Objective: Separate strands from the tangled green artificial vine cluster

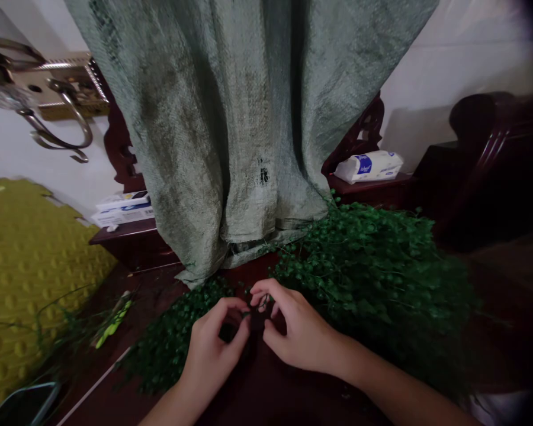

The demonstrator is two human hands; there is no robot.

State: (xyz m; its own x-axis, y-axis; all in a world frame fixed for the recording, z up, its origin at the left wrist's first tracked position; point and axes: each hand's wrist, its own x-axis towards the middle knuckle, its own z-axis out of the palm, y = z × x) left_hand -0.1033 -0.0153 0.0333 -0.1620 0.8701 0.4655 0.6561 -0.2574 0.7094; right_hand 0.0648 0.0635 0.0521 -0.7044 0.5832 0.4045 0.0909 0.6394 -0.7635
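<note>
Close together over the dark red tabletop point(266, 390), my two hands are at the middle front. My left hand point(215, 337) is closed in a pinch, with a small dark green bit, probably a plant sprig, at its fingertips. My right hand point(299, 331) has curled fingers, its thumb apart from the index finger; a thin green wisp shows near the fingertips, and I cannot tell if it is held. A smaller heap of green sprigs point(169, 337) lies beside my left hand. To the right spreads a large pile of leafy green stems point(364, 266).
A grey-green woven sack point(249, 118) hangs behind the greens. Left are loose stalks with a bright yellow-green item point(113, 324), a yellow bumpy mat point(31, 278) and boxes point(124, 207) on a ledge. A tissue pack point(371, 166) rests at right, a metal wall fixture point(66, 89) upper left.
</note>
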